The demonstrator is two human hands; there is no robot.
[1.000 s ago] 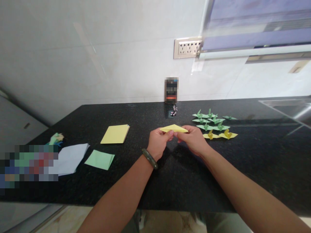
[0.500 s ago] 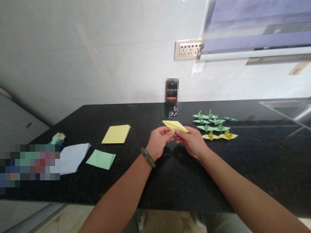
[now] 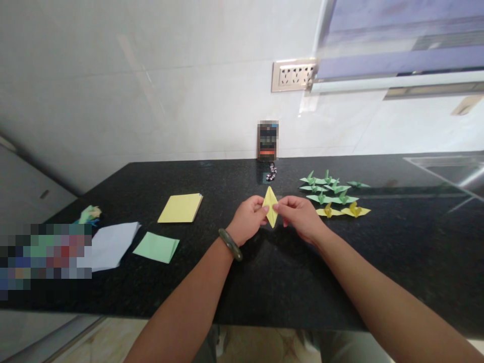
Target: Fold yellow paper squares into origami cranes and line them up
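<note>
Both my hands hold a folded yellow paper piece (image 3: 270, 207), a narrow diamond shape standing upright with one point up and one down, just above the black counter (image 3: 242, 282). My left hand (image 3: 247, 220), with a dark green bangle on its wrist, pinches the paper's left side. My right hand (image 3: 300, 217) pinches its right side. The fingers of both hands are closed on it.
Several green and two yellow paper cranes (image 3: 333, 194) lie to the right of my hands. A stack of yellow sheets (image 3: 180, 207), a green sheet (image 3: 156, 247) and white sheets (image 3: 111, 243) lie to the left. A small dark box (image 3: 267, 140) and beads stand against the wall.
The yellow paper has been turned from lying flat and horizontal between my hands to standing upright. My hands have stayed in about the same place.
</note>
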